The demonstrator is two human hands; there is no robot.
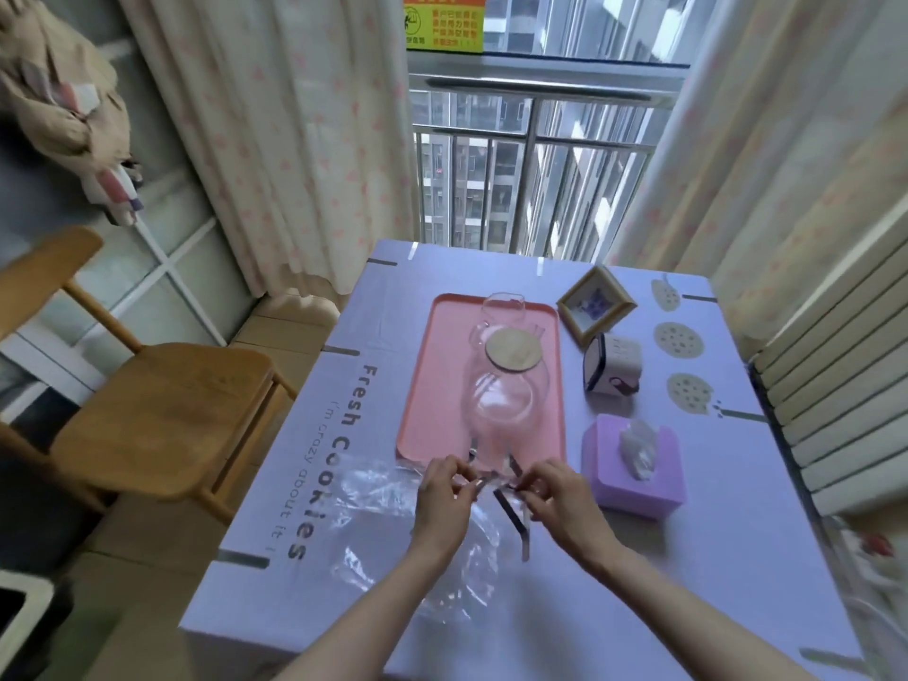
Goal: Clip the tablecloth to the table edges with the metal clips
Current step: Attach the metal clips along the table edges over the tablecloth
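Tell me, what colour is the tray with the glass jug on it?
The tray is pink; the head view shows it best.

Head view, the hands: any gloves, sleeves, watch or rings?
Left hand and right hand are both bare, with no gloves. Both forearms are uncovered down to the frame's bottom edge, so no sleeves show. No watch, bracelet or ring is visible. The picture is too soft to judge the nails on the fingers.
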